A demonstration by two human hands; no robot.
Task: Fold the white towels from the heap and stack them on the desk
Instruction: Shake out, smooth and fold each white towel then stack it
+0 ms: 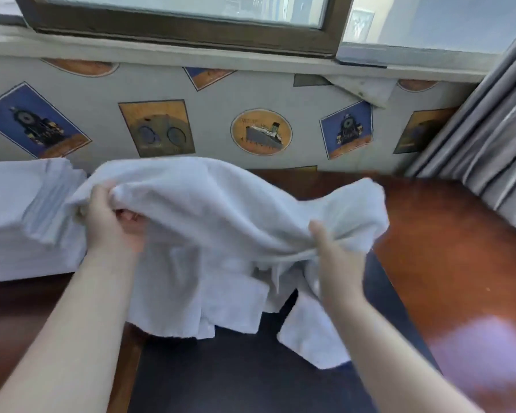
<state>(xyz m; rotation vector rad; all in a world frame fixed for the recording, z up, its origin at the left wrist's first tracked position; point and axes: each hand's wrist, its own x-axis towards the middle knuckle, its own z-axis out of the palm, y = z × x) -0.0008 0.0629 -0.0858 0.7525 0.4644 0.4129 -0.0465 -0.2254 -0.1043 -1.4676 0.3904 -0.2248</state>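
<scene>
Left hand (pixel 113 217) and right hand (pixel 335 248), fingers curled, each grip the crumpled white towel (pixel 209 222) above the desk (pixel 447 248); folded stack (pixel 15 216) lies far left.

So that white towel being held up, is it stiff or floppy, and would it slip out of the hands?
Probably floppy: the towel sags between the left hand and right hand, its ends hanging in loose folds. Likely light, since pinches at two spots lift it. Its nubby surface suggests it won't slip easily.
</scene>
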